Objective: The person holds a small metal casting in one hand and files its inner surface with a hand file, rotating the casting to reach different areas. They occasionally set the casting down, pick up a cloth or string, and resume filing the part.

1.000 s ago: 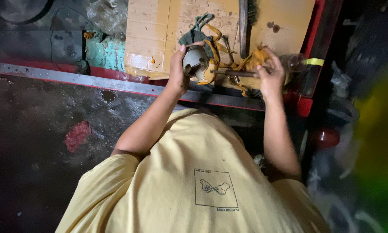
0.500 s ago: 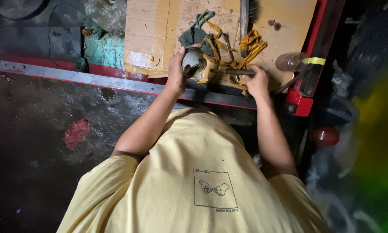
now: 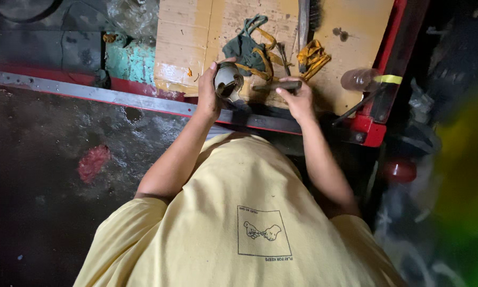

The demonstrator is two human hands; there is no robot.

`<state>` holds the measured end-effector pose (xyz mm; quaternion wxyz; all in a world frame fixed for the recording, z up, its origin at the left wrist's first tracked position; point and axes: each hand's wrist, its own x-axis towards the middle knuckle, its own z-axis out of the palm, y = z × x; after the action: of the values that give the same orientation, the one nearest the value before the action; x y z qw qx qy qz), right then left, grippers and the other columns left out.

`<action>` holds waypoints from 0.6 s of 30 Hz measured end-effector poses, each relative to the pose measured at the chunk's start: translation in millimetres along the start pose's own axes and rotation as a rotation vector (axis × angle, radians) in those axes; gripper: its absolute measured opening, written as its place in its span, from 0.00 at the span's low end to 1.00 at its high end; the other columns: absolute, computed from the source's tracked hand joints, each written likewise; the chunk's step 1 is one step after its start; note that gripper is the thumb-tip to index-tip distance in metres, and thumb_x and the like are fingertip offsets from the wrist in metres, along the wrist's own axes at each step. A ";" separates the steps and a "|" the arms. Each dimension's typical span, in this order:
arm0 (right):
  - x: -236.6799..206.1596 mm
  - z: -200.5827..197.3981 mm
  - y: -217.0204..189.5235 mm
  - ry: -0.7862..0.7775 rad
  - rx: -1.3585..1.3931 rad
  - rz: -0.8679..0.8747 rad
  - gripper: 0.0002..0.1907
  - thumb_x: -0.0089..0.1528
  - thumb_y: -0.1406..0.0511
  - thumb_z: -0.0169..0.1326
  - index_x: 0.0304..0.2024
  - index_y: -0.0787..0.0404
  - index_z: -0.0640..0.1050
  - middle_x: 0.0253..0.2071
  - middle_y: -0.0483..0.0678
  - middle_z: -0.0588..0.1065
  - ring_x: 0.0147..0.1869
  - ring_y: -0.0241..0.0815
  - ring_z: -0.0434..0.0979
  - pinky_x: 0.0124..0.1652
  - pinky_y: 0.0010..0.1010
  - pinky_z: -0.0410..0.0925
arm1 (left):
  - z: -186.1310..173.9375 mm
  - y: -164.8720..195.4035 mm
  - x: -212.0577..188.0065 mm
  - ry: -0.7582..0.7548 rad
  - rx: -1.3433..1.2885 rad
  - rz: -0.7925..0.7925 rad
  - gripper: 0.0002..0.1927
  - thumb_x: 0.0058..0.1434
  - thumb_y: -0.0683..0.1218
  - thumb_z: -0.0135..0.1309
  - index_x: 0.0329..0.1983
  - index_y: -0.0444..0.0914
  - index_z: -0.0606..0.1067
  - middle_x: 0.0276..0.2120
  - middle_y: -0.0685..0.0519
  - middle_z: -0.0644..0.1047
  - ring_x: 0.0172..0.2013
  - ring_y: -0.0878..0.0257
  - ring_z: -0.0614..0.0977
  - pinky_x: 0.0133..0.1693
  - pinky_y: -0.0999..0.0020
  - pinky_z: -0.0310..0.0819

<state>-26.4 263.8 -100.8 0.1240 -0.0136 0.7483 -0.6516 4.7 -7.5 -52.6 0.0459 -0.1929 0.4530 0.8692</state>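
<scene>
The left hand [image 3: 209, 93] has its grip wrapped around a short, dull metal cylinder [image 3: 227, 82], thumb up along its far side, the open round end turned toward the camera. At about three o'clock from it, the right hand [image 3: 298, 100] closes its grip on one end of a dark metal rod [image 3: 277, 85] that lies level and points at the cylinder; the rod's tip comes just beside the cylinder, though whether they touch cannot be told. Both are held low over the near edge of a cardboard-covered tabletop [image 3: 185, 37] with a red frame. At twelve o'clock from the hands lie a dark green rag [image 3: 242, 45] and tangled yellow strips [image 3: 311, 55]. At two o'clock from the right hand, a clear plastic bottle [image 3: 358, 78] lies on its side. A yellow shirt [image 3: 239, 223] fills the foreground.
</scene>
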 end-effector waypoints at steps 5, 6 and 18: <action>-5.3 1.7 -5.8 0.030 0.104 -0.050 0.13 0.63 0.76 0.62 0.48 0.63 0.74 0.49 0.52 0.80 0.49 0.42 0.82 0.48 0.34 0.77 | -5.8 5.9 -0.4 -0.023 -0.053 -0.035 0.30 0.72 0.59 0.40 0.60 0.31 0.75 0.41 0.47 0.80 0.40 0.61 0.82 0.44 0.66 0.79; -8.9 -0.8 -15.6 0.051 0.139 -0.060 0.12 0.64 0.76 0.61 0.46 0.63 0.72 0.49 0.53 0.80 0.48 0.44 0.84 0.46 0.35 0.80 | -6.8 8.8 0.5 -0.038 -0.060 -0.035 0.30 0.71 0.60 0.41 0.61 0.31 0.75 0.42 0.47 0.81 0.41 0.61 0.82 0.45 0.66 0.79; -67.6 35.0 -172.0 -0.100 0.425 -0.272 0.15 0.59 0.81 0.60 0.44 0.67 0.71 0.55 0.63 0.75 0.55 0.55 0.82 0.47 0.39 0.79 | -9.5 61.8 3.8 -0.324 0.032 0.036 0.32 0.71 0.62 0.45 0.58 0.30 0.76 0.45 0.46 0.80 0.42 0.60 0.82 0.44 0.63 0.78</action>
<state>21.8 216.2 74.7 0.0721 -0.1201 0.5789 -0.8033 -11.8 -51.6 -11.3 0.1059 -0.0410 0.4569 0.8822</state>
